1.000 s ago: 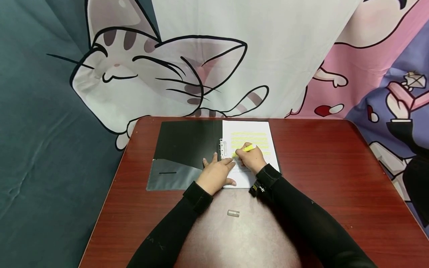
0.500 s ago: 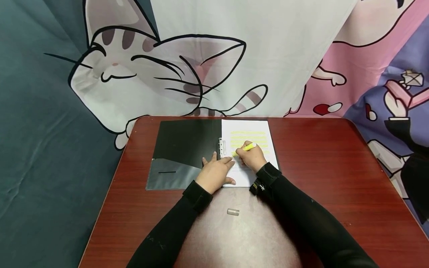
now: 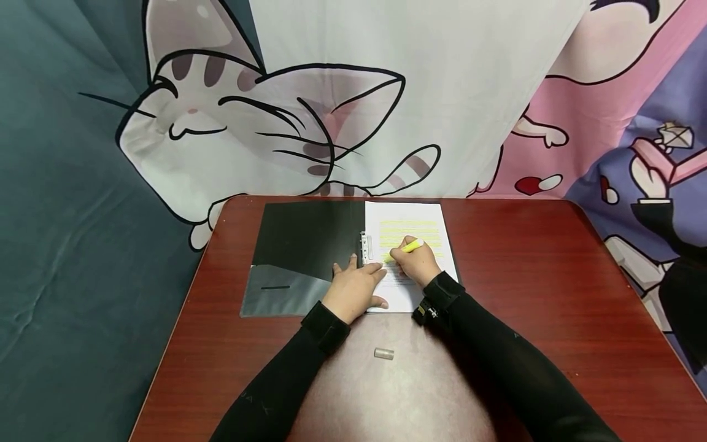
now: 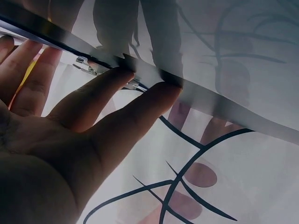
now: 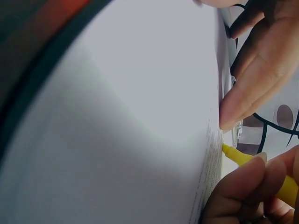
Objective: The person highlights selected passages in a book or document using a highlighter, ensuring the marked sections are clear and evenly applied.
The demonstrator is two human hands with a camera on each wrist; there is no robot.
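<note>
Clearly, highlighter (image 3: 409, 247) in right hand (image 3: 417, 263).

A yellow highlighter (image 3: 410, 247) over a white sheet (image 3: 411, 258) striped with yellow lines — a black folder (image 3: 304, 236), a reddish-brown wood-grain table (image 3: 525, 276), a grey cap (image 3: 383, 353), black sleeves (image 3: 497, 362).

I wear long black sleeves (image 3: 287, 380) down to both wrists, each ending in a black strapped wristband (image 3: 327, 324); my hands are bare.
</note>
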